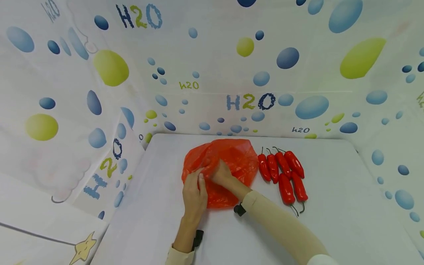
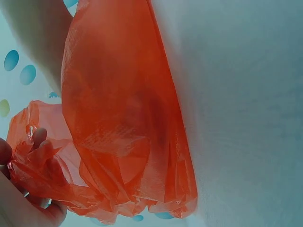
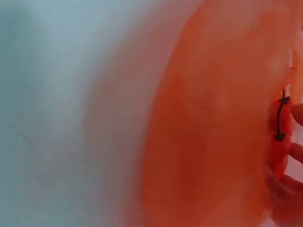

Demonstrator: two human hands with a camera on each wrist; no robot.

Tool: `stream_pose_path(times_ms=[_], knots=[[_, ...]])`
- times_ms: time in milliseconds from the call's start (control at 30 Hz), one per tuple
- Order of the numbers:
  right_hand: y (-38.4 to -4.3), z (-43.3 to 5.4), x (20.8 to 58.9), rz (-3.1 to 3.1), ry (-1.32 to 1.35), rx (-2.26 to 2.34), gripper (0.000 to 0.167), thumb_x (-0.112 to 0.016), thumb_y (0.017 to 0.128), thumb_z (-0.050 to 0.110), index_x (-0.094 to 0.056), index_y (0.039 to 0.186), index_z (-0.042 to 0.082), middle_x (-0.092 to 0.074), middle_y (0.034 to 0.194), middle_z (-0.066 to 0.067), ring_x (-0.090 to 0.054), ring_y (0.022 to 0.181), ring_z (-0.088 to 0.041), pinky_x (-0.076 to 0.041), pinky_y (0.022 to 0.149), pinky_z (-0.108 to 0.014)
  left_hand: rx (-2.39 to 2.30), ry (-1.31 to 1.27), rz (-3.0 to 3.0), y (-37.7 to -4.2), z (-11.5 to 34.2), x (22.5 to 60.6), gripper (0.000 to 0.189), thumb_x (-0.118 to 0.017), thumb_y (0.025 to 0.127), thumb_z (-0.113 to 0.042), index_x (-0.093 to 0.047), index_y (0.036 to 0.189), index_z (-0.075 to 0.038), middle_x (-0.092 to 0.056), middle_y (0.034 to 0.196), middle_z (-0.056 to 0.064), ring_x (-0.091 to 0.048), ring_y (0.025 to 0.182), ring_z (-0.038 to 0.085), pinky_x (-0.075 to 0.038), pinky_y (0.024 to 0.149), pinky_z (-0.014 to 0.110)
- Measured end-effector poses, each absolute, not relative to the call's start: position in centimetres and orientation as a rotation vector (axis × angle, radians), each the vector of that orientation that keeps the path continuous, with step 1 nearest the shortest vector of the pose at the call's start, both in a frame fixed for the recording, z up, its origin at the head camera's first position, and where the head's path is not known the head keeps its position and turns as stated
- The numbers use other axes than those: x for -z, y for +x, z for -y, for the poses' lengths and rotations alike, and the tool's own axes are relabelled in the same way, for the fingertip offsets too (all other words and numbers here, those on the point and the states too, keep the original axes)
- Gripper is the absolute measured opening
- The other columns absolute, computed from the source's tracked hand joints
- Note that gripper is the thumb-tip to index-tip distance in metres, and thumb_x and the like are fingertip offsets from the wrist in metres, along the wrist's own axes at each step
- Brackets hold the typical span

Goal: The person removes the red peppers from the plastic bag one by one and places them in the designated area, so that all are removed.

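Note:
A thin red-orange plastic bag point(image 1: 238, 158) lies on the white table, its mouth held toward me. My left hand point(image 1: 194, 193) grips the bag's edge on its near left side, and the left wrist view shows the crumpled film point(image 2: 45, 165) between its fingers. My right hand point(image 1: 221, 173) reaches into the bag from the right, its fingertips hidden by the film in the head view. In the right wrist view, the fingers point(image 3: 296, 151) of that hand curl round red chili peppers point(image 3: 279, 118) with dark stems; how many is unclear.
Several red chili peppers point(image 1: 272, 167) lie right of the bag, in a back row with stems pointing away and a front pair point(image 1: 286, 189) with stems toward me. A white curtain point(image 1: 212, 66) with blue and green spots surrounds the table point(image 1: 334, 206).

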State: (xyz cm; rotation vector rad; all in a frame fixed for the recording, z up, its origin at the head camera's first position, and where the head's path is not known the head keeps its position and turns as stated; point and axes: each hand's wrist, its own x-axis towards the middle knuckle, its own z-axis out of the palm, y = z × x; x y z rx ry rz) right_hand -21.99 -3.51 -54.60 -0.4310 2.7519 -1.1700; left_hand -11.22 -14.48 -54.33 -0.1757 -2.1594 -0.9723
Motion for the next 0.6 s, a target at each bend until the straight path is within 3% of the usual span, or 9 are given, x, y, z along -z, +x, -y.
stream_pose_path(times_ms=[267,400,600], knots=[[-21.8,2.6,55.0,-2.775,-0.293,1.228,0.051,-0.078,0.093,0.025,-0.049,0.135,0.017,-0.063,0.118,-0.004,-0.064,0.106,-0.026,-0.061,0.089,-0.05,0.957,-0.133,2.152,-11.3,14.5,54.3,0.025,-0.057,0.107,-0.013,-0.068,0.128,-0.005,-0.072,0.118,0.009,-0.067,0.106,0.025,-0.059,0.095,0.043],[-22.1,2.5,55.2,-2.862,-0.277,1.184,0.049,-0.081,0.091,0.027,-0.053,0.131,0.019,-0.066,0.113,-0.002,-0.07,0.101,-0.024,-0.063,0.082,-0.05,0.968,-0.117,2.171,-11.2,14.5,54.4,0.027,-0.056,0.108,-0.016,-0.068,0.13,-0.006,-0.072,0.119,0.008,-0.066,0.106,0.024,-0.059,0.095,0.042],[-22.7,2.3,55.1,-2.996,-0.415,1.1,0.031,-0.076,0.095,0.023,-0.066,0.124,0.015,-0.07,0.115,-0.004,-0.073,0.102,-0.025,-0.062,0.086,-0.047,0.949,-0.118,2.149,-11.2,14.5,54.4,0.025,-0.058,0.107,-0.011,-0.068,0.129,-0.004,-0.072,0.117,0.01,-0.066,0.103,0.026,-0.059,0.091,0.044]])
